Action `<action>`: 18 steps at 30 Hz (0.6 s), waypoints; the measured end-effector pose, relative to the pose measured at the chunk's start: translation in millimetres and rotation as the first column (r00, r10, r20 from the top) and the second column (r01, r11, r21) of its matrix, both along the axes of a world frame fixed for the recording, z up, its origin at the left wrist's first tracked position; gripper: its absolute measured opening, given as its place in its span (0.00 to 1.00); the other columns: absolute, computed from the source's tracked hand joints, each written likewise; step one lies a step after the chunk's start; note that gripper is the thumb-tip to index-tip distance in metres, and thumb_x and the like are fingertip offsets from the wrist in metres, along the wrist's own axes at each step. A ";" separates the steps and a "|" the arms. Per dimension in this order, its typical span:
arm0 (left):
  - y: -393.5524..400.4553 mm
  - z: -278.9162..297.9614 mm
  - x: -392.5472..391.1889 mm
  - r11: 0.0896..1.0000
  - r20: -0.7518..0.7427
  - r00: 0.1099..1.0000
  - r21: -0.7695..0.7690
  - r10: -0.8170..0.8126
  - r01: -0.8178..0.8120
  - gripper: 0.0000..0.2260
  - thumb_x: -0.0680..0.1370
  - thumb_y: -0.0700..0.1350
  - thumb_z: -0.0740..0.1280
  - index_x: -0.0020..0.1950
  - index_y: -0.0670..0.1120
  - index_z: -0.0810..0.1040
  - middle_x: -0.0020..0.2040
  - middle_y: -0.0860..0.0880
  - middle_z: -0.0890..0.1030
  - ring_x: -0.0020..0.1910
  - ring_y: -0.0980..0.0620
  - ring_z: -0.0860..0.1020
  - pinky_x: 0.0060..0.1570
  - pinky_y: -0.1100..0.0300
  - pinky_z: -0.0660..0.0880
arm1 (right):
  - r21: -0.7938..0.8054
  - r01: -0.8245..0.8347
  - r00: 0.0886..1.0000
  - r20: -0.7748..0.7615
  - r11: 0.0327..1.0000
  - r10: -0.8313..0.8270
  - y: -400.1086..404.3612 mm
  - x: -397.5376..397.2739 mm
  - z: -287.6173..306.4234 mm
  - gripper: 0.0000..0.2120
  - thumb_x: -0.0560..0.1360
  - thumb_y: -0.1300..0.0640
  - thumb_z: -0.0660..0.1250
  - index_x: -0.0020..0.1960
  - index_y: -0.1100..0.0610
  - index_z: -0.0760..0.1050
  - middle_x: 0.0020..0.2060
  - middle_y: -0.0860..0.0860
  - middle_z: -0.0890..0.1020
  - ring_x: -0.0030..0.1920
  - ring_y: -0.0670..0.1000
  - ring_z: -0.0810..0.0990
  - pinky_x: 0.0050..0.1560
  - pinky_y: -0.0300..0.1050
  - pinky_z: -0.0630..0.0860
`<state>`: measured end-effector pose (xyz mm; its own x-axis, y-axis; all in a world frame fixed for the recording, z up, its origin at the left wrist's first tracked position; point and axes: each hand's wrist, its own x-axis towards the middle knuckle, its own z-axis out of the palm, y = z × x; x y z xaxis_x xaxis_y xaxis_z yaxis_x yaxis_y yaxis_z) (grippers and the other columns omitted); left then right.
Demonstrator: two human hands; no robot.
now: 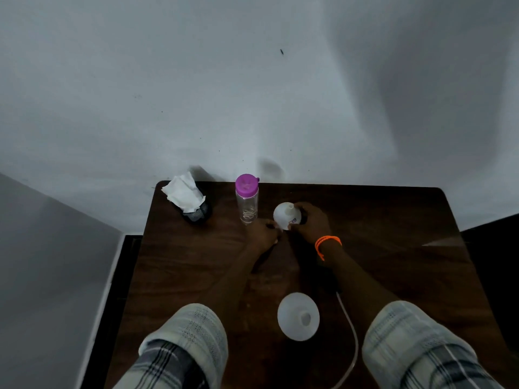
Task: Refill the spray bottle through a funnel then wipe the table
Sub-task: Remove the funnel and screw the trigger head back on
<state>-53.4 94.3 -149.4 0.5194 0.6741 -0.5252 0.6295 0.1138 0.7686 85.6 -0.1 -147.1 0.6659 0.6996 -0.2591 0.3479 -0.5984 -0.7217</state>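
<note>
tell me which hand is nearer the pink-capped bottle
Left. The left hand sits just below the base of the pink-capped bottle; the right hand is farther right, on the white bottle.

wood-grain table (379, 220), clear plastic bottle (247, 206)

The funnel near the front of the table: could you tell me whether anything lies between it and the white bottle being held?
Nothing visible does. Only a dim, bare strip of table separates the funnel from the white bottle, running between the two forearms. The left hand and right hand both hold the bottle.
</note>
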 end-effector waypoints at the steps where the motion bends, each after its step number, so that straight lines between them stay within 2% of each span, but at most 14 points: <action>1: 0.7 2.4 1.9 1.000 -0.001 1.000 -0.018 0.000 0.000 0.03 0.75 0.38 0.74 0.43 0.45 0.84 0.43 0.37 0.86 0.40 0.39 0.85 0.50 0.46 0.84 | 0.003 -0.008 1.000 0.017 1.000 0.008 2.0 2.1 -0.8 0.28 0.62 0.63 0.81 0.61 0.59 0.79 0.56 0.56 0.84 0.55 0.57 0.82 0.55 0.44 0.76; 2: 0.9 0.9 2.5 1.000 0.006 1.000 -0.029 0.002 -0.002 0.01 0.76 0.38 0.73 0.46 0.42 0.84 0.44 0.37 0.86 0.39 0.40 0.84 0.49 0.48 0.83 | 0.004 -0.009 1.000 0.020 1.000 0.009 2.5 2.9 -0.3 0.28 0.63 0.63 0.80 0.62 0.60 0.79 0.57 0.57 0.84 0.56 0.58 0.82 0.55 0.44 0.75; 4: 1.1 -0.1 0.8 1.000 -0.006 1.000 -0.030 -0.002 0.001 0.04 0.77 0.40 0.73 0.50 0.41 0.85 0.45 0.38 0.86 0.39 0.42 0.84 0.49 0.50 0.82 | -0.001 -0.007 1.000 0.014 1.000 0.007 0.9 3.1 1.5 0.32 0.64 0.62 0.81 0.67 0.61 0.76 0.61 0.59 0.81 0.61 0.58 0.79 0.61 0.48 0.75; 6: -0.5 1.9 -6.4 1.000 -0.026 1.000 -0.027 0.009 -0.010 0.01 0.77 0.41 0.73 0.47 0.45 0.85 0.43 0.41 0.86 0.40 0.44 0.85 0.50 0.51 0.83 | -0.037 -0.005 1.000 0.006 0.999 0.005 -7.5 4.3 0.4 0.37 0.64 0.59 0.82 0.71 0.61 0.73 0.66 0.59 0.79 0.66 0.59 0.77 0.67 0.51 0.73; 8: -4.5 1.7 -15.7 0.998 -0.036 0.999 -0.058 0.033 -0.035 0.04 0.77 0.40 0.73 0.43 0.48 0.83 0.43 0.41 0.86 0.38 0.48 0.83 0.49 0.50 0.82 | -0.090 0.004 1.000 0.009 0.996 -0.003 -23.4 5.7 0.2 0.38 0.65 0.57 0.82 0.72 0.60 0.72 0.68 0.59 0.77 0.67 0.59 0.76 0.68 0.51 0.71; 10: -9.4 4.9 -26.5 0.994 -0.058 0.998 -0.105 0.037 -0.043 0.01 0.78 0.40 0.72 0.47 0.45 0.83 0.42 0.43 0.85 0.37 0.51 0.81 0.45 0.53 0.81 | -0.129 0.029 1.000 0.011 0.991 -0.028 -42.8 5.8 3.8 0.36 0.67 0.57 0.81 0.72 0.60 0.72 0.68 0.59 0.77 0.68 0.59 0.75 0.69 0.49 0.70; 12: -16.4 6.1 -37.8 0.987 -0.068 0.995 -0.144 0.068 -0.077 0.05 0.78 0.40 0.72 0.53 0.41 0.83 0.40 0.45 0.83 0.35 0.53 0.79 0.39 0.60 0.79 | -0.149 0.047 0.999 0.020 0.988 -0.044 -63.8 4.5 9.2 0.33 0.68 0.58 0.81 0.70 0.61 0.74 0.67 0.59 0.77 0.67 0.59 0.76 0.67 0.46 0.70; 15: -34.8 18.2 -58.8 0.980 -0.059 0.994 -0.173 0.089 -0.097 0.06 0.77 0.45 0.74 0.52 0.45 0.82 0.41 0.45 0.84 0.36 0.54 0.79 0.34 0.64 0.75 | -0.198 0.050 0.999 0.021 0.979 -0.047 -94.5 0.4 17.6 0.28 0.69 0.59 0.80 0.66 0.61 0.78 0.63 0.60 0.81 0.64 0.60 0.79 0.64 0.45 0.71; 18: -54.8 26.4 -84.8 0.979 -0.003 0.997 -0.188 0.073 -0.072 0.07 0.76 0.46 0.75 0.52 0.46 0.83 0.46 0.41 0.86 0.37 0.54 0.81 0.32 0.67 0.76 | -0.265 0.016 1.000 0.030 0.964 -0.008 -124.3 -7.0 23.7 0.26 0.69 0.53 0.80 0.64 0.59 0.79 0.61 0.58 0.82 0.62 0.59 0.80 0.62 0.47 0.73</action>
